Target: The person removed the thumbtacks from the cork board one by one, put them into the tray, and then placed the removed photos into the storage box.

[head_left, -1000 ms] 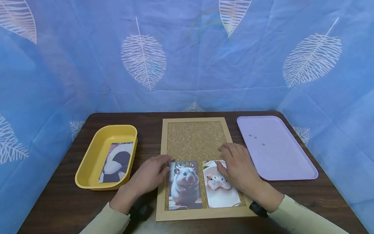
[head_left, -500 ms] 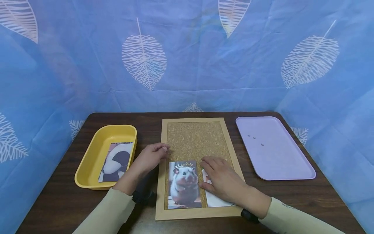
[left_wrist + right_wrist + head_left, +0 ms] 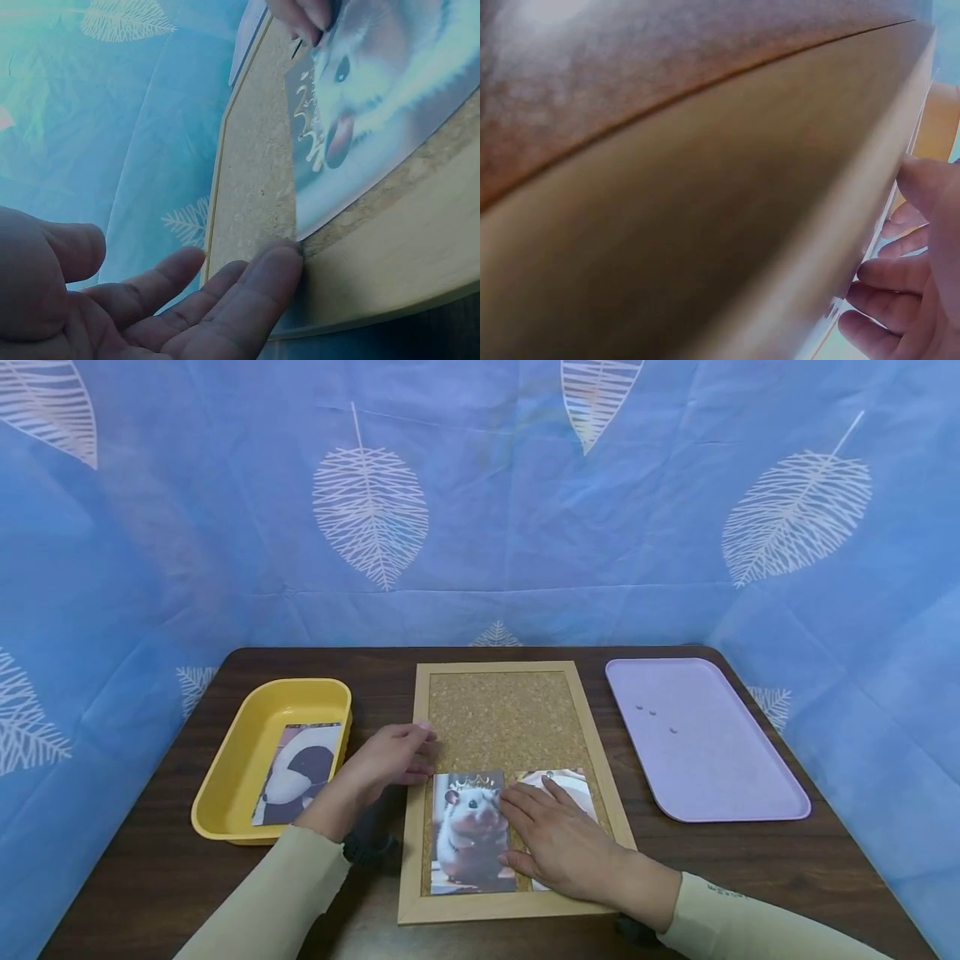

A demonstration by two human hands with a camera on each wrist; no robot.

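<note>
head: two hamster photos (image 3: 472, 831) on cork board (image 3: 502, 718), 6 o'clock end; right hand (image 3: 558, 839) flat, covering one; left hand (image 3: 390, 760) relaxed at frame's 9 o'clock; yellow tray (image 3: 232, 760), lilac tray (image 3: 742, 785), three pins (image 3: 654, 714) | left wrist: straight fingers (image 3: 225, 300) touch frame | right wrist: fingers (image 3: 900, 292) extended, frame blocks view

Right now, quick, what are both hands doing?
Left hand: open, fingertips touching the cork board frame.
Right hand: open, flat on the two hamster photos.
</note>
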